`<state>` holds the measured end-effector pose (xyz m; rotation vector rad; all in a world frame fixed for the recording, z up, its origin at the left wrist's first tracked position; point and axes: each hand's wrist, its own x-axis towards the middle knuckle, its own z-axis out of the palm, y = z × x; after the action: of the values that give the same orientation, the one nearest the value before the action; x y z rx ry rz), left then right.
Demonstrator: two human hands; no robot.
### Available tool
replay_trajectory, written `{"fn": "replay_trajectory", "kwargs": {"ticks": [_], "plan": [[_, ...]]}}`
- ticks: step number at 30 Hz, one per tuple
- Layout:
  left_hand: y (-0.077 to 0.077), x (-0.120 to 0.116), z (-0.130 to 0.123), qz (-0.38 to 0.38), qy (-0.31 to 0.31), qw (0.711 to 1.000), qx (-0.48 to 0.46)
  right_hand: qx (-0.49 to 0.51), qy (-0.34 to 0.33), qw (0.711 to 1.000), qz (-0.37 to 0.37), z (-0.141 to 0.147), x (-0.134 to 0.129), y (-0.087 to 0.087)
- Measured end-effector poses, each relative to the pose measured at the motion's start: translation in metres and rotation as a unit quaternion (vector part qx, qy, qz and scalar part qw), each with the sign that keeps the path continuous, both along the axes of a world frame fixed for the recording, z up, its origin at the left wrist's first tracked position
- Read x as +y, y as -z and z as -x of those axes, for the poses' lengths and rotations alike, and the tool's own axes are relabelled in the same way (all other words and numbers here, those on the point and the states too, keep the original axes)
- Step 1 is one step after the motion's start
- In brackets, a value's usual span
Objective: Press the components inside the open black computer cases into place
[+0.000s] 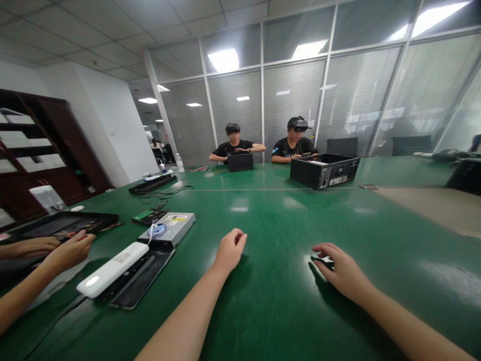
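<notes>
My left hand (231,249) rests on the green table (278,215) as a closed fist, with nothing visible in it. My right hand (341,271) lies palm down to the right, its thumb and fingers curled around a small dark part (323,261) on the tabletop. Left of my left hand, a long white device (112,269) lies on a dark flat panel (145,281). Behind them is a silver optical drive (173,224) with a small blue-and-white coil (157,230) on top.
A co-worker's hands (69,249) reach in from the left beside a black open tray (63,222). A green circuit board (148,216) and cables lie further back. Two people sit across the table behind a black computer case (323,170) and a small black box (240,161). A dark shelf (41,145) stands at the left.
</notes>
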<state>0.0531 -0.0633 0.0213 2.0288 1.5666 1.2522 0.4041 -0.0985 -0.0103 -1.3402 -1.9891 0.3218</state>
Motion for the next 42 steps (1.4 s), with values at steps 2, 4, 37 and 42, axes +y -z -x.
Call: {"fn": "replay_trajectory", "kwargs": {"ticks": [2, 4, 37, 42], "plan": [[0.000, 0.000, -0.002, -0.004, 0.006, 1.000, 0.002, -0.004, -0.007, 1.000, -0.003, 0.001, 0.000, -0.004], [0.000, 0.002, -0.002, -0.010, -0.001, 1.000, -0.002, -0.009, -0.015, 1.000, -0.015, 0.002, 0.000, -0.009], [0.021, 0.057, 0.060, -0.018, -0.207, 0.916, -0.342, -0.299, -0.058, 0.939, -0.157, 0.089, 0.022, -0.162], [0.021, 0.054, 0.053, -0.024, -0.195, 0.930, -0.312, -0.319, -0.146, 0.929, -0.116, 0.039, -0.088, -0.190]]}}
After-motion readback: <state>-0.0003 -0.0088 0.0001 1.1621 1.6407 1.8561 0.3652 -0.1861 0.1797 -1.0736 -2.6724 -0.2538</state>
